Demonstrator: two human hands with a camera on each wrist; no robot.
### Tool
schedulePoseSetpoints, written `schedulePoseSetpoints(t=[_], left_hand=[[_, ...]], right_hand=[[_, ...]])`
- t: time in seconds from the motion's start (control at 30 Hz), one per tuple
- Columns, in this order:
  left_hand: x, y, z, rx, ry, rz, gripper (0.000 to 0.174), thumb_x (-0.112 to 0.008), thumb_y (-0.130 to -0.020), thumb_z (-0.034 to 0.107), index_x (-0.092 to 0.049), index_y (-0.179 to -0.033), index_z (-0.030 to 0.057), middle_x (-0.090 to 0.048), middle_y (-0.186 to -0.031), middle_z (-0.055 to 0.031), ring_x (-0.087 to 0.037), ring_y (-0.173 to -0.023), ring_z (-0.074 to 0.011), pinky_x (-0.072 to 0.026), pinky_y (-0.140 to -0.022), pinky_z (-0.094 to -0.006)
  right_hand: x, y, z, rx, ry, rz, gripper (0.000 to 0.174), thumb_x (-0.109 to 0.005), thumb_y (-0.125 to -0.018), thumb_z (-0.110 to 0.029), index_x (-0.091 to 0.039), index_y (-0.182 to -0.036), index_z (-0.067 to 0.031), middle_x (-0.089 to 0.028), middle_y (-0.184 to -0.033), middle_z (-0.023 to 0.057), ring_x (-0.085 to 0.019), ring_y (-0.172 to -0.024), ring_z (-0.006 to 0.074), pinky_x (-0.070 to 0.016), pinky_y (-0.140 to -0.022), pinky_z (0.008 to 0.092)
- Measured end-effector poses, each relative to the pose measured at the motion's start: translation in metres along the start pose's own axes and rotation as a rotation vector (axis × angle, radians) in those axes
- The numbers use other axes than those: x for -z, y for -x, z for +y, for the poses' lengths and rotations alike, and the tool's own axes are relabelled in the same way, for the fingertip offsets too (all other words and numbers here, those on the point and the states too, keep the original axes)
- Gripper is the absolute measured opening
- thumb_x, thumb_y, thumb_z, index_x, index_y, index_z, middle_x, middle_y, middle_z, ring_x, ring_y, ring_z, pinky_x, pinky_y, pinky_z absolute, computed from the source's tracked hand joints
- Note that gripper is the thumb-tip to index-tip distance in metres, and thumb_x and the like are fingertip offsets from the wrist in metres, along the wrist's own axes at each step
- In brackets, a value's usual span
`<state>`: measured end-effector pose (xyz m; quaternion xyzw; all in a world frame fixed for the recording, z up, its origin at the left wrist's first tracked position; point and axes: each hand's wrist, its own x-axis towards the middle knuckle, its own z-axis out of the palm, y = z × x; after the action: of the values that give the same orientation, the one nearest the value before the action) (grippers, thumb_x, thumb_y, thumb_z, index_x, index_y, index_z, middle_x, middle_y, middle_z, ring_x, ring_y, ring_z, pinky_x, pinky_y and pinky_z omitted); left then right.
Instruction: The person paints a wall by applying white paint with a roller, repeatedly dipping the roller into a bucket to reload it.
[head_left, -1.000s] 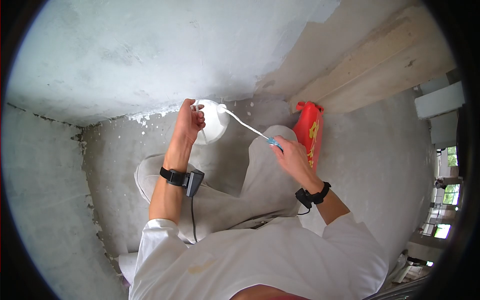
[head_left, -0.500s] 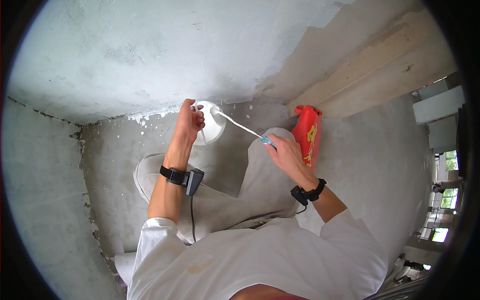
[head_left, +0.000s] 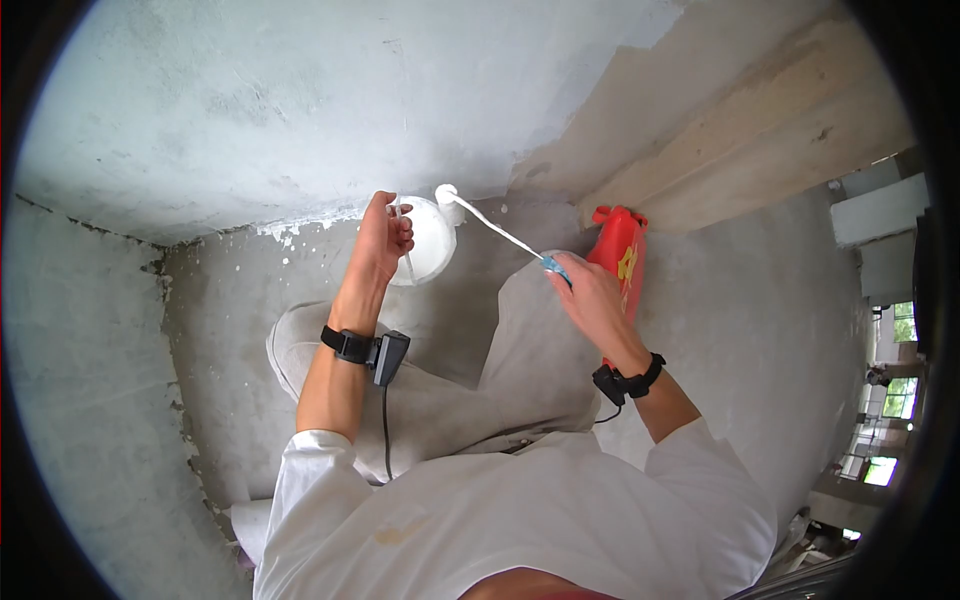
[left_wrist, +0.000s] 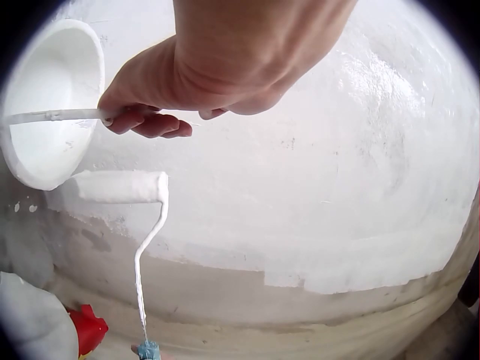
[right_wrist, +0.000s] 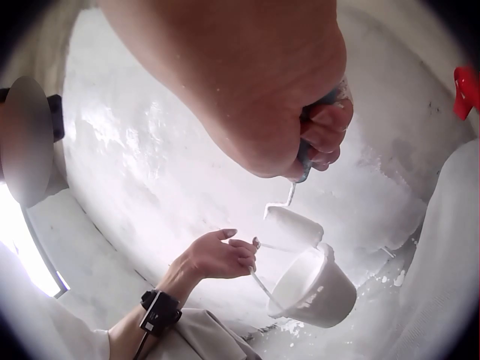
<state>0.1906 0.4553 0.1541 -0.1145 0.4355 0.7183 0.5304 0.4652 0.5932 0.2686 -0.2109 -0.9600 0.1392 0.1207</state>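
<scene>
My left hand [head_left: 383, 238] holds the thin bail handle [left_wrist: 56, 115] of a white bucket [right_wrist: 332, 298], its fingers curled round the handle. The bucket is tilted, and its inner wall shows white in the left wrist view. A paint roller is in my right hand [head_left: 592, 305], which grips its blue handle [head_left: 553, 266]. White coats the roller's bent rod [head_left: 500, 228] and its sleeve [left_wrist: 124, 187]. That sleeve lies outside the bucket, right at the rim on the wall side, and overlaps the rim in the right wrist view.
A pale, partly coated wall [head_left: 300, 110] rises in front, with a brown uncoated strip [head_left: 740, 130] to the right. Beside my right knee stands a red object with yellow markings [head_left: 622, 240]. White splashes dot the grey floor [head_left: 240, 300]. Another wall [head_left: 90, 370] runs along my left.
The roller sleeve was over the bucket's mouth half a second ago; now it is up beyond the rim, nearer the wall. My right hand shifted slightly right. The left hand stayed almost in place.
</scene>
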Motion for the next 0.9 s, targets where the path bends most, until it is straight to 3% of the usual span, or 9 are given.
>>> schedulePoseSetpoints(t=[0.2, 0.43, 0.5, 0.73, 0.9], left_hand=[[-0.003, 0.000, 0.001, 0.006, -0.031, -0.008, 0.029, -0.046, -0.087, 0.037, -0.052, -0.088, 0.0084, -0.045, -0.054, 0.0017, -0.038, -0.048, -0.0106, -0.0325, -0.051, -0.0266], [-0.002, 0.002, 0.001, -0.022, -0.047, -0.010, 0.030, -0.046, -0.087, 0.037, -0.053, -0.089, 0.0075, -0.045, -0.054, 0.0015, -0.039, -0.049, -0.0106, -0.0331, -0.051, -0.0263], [-0.002, 0.003, 0.001, -0.027, -0.058, -0.015, 0.030, -0.046, -0.087, 0.036, -0.053, -0.089, 0.0074, -0.045, -0.054, 0.0015, -0.039, -0.048, -0.0105, -0.0332, -0.051, -0.0263], [-0.004, 0.004, 0.000, -0.051, -0.137, -0.020, 0.031, -0.045, -0.088, 0.036, -0.056, -0.088, 0.0070, -0.045, -0.053, 0.0014, -0.038, -0.047, -0.0100, -0.0333, -0.050, -0.0258], [-0.005, 0.005, 0.000, -0.067, -0.177, -0.022, 0.031, -0.044, -0.088, 0.036, -0.057, -0.086, 0.0074, -0.044, -0.052, 0.0021, -0.038, -0.046, -0.0091, -0.0325, -0.050, -0.0251]], right_hand=[[-0.019, -0.013, 0.003, -0.054, 0.072, -0.107, 0.015, -0.060, -0.089, -0.018, -0.057, -0.090, -0.0041, -0.060, -0.071, 0.0155, -0.059, -0.067, 0.0378, -0.0451, -0.058, 0.0466], [-0.013, -0.005, 0.026, -0.085, 0.041, -0.066, 0.016, -0.061, -0.089, -0.019, -0.059, -0.095, -0.0040, -0.062, -0.070, 0.0164, -0.061, -0.069, 0.0382, -0.0459, -0.059, 0.0471], [-0.010, -0.003, 0.032, -0.117, 0.066, -0.053, 0.015, -0.060, -0.090, -0.016, -0.060, -0.098, -0.0038, -0.061, -0.071, 0.0180, -0.059, -0.067, 0.0398, -0.0426, -0.057, 0.0457], [-0.021, -0.018, 0.015, -0.090, 0.005, -0.033, 0.017, -0.060, -0.091, -0.018, -0.061, -0.100, -0.0044, -0.061, -0.071, 0.0185, -0.059, -0.068, 0.0396, -0.0447, -0.058, 0.0446], [-0.028, -0.028, 0.004, -0.087, 0.030, -0.135, 0.017, -0.060, -0.090, -0.020, -0.062, -0.100, -0.0060, -0.061, -0.071, 0.0184, -0.059, -0.068, 0.0404, -0.0460, -0.058, 0.0449]])
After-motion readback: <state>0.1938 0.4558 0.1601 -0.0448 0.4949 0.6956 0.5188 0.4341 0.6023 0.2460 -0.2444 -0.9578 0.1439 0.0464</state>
